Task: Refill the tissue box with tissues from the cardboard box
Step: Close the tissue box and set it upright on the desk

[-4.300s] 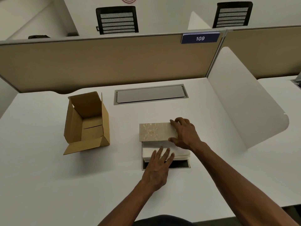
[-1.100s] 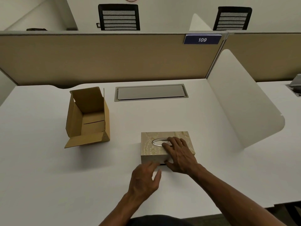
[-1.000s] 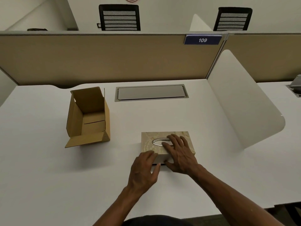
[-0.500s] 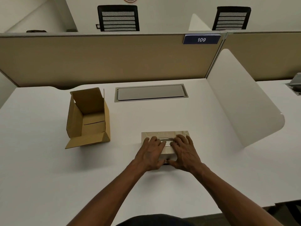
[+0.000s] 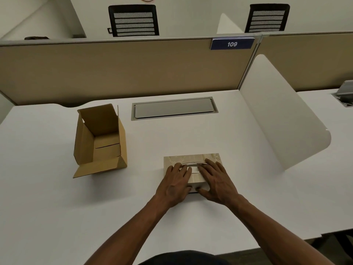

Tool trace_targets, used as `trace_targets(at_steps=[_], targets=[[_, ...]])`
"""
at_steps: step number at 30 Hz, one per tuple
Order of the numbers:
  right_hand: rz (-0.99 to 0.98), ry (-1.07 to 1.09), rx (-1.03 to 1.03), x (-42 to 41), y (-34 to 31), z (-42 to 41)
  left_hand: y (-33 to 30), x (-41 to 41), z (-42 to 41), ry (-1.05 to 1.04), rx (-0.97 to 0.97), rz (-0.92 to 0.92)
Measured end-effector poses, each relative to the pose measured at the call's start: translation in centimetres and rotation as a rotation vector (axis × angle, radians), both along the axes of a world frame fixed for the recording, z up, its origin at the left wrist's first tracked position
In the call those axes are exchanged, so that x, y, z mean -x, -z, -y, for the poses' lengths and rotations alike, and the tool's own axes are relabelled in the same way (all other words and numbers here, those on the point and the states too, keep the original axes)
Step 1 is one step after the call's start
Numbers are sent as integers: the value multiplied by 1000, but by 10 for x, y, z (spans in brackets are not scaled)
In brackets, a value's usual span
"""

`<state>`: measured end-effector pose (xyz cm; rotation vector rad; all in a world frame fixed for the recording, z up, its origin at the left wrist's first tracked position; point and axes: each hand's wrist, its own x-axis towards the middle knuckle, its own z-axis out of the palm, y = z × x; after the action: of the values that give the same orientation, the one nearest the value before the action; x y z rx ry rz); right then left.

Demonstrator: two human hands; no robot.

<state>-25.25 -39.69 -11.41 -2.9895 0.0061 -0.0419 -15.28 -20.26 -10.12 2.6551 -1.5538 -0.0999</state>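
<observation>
A: So, where is the tissue box (image 5: 193,159)?

B: Just below the middle of the frame, on the white desk (image 5: 57,207). It is beige with a pale pattern, and a silver oval ring frames the slot in its top.

A: And the hands?

B: Both lie on it. The left hand (image 5: 174,185) is flat over the box's left half, fingers spread toward the slot and thumb down on the near face. The right hand (image 5: 217,181) covers the right half in the same way, its thumb also at the near face. Neither one is curled around anything; they press the cover between them.

A: The cardboard box (image 5: 100,140)?

B: Left of centre, well apart from the tissue box, open at the top, with one flap folded out toward the lower left. I see only bare cardboard inside.

A: Anything further up?

B: A grey cable hatch (image 5: 174,108) set in the desk above the tissue box, a tan partition (image 5: 114,69) behind it carrying a blue "109" sign (image 5: 232,44), and a white side divider (image 5: 282,121) at the right.
</observation>
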Motion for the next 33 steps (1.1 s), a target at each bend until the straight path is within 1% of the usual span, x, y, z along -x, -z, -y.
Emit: trace_targets(at_steps=[4,10,16,22,25,27,30,33], targets=[[24,1,-36,4,3,1,7,0,-4,-12,18,-21],[109,38,-98,6,5,0,13,4,-7,-15,94,7],[101,135,-142,6,8,-3,26,6,-14,3,153,42],[7,262,-181,12,8,-4,43,8,-19,4,149,22],[-37,269,-150,13,10,-3,47,10,-21,-11,152,-9],[-33,255,-145,13,11,-4,49,13,-24,-21,157,-17],[3,286,-196,15,15,-5,51,14,-26,-16,180,-23],[-9,311,-220,16,18,-4,51,13,-27,4,181,-23]])
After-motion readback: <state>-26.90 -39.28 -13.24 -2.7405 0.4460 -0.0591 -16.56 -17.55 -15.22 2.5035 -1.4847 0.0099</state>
